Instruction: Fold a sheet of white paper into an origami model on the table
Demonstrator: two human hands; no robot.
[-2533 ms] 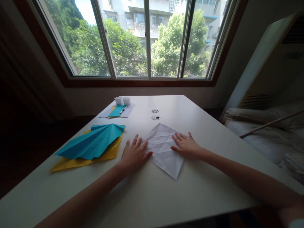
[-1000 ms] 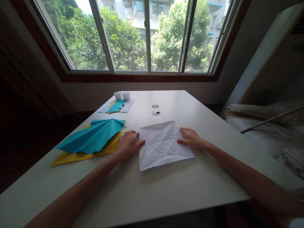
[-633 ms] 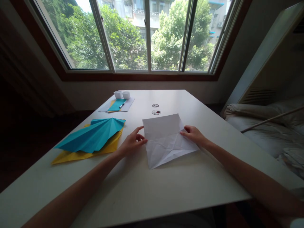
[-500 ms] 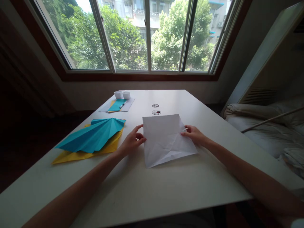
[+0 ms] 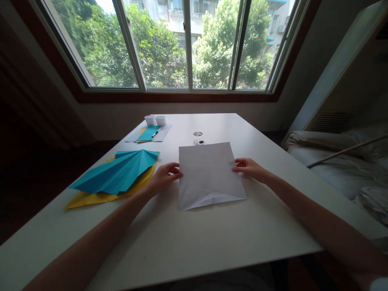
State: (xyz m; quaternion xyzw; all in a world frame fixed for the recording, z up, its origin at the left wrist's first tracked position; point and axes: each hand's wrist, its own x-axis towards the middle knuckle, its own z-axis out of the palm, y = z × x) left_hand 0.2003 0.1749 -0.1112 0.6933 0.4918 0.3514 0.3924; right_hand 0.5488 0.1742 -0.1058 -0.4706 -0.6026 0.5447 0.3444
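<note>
A white sheet of paper (image 5: 209, 173) lies in front of me, with a crease and a raised fold along its near edge. My left hand (image 5: 165, 176) pinches the sheet's left edge between thumb and fingers. At the opposite edge, my right hand (image 5: 248, 169) grips the paper in the same way. To the left of my left hand, a pleated blue paper (image 5: 118, 173) rests on top of yellow paper (image 5: 91, 199).
The white table (image 5: 194, 242) stands below a window. At its far left are two small white containers (image 5: 155, 120) and a pen (image 5: 156, 131) on blue paper (image 5: 148, 133). Two round discs (image 5: 199, 142) lie beyond the sheet. A covered couch (image 5: 327, 157) is at right.
The sheet has shifted slightly left and looks flatter and straighter, its diagonal wrinkles less visible. Both hands still hold its sides, with the left hand a little farther left.
</note>
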